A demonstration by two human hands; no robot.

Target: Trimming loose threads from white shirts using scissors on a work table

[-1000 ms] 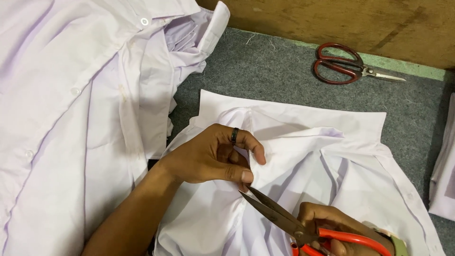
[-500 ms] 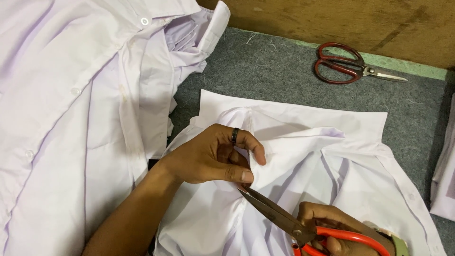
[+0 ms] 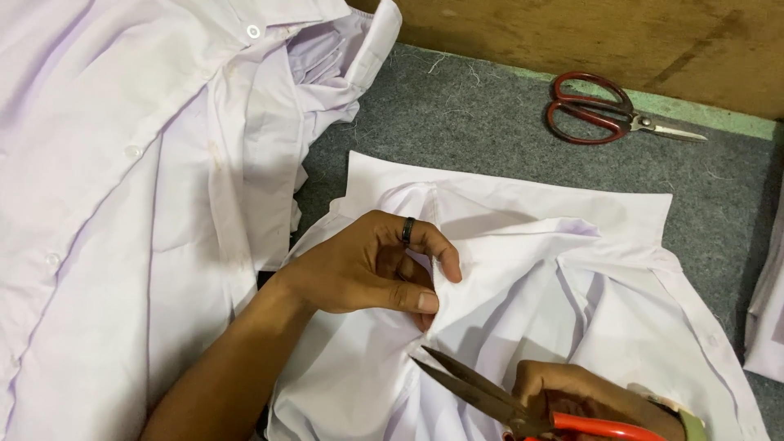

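Note:
A white shirt (image 3: 572, 269) lies crumpled on the grey felt surface (image 3: 490, 122), collar toward the far side. My left hand (image 3: 367, 269), with a dark ring on one finger, pinches a fold of this shirt between thumb and fingers. My right hand (image 3: 588, 400) sits at the bottom edge and grips scissors with orange-red handles (image 3: 490, 392). Their blades are slightly apart and point up-left, with the tips just below my left thumb, close to the pinched fold.
A pile of white buttoned shirts (image 3: 139, 180) fills the left side. A second pair of scissors with dark red handles (image 3: 612, 110) lies shut at the far right by a wooden board (image 3: 612, 41). More white cloth (image 3: 768, 310) shows at the right edge.
The orange-handled scissors and my right hand have edged down and right, away from the pinched fold. My left hand has kept its grip in place.

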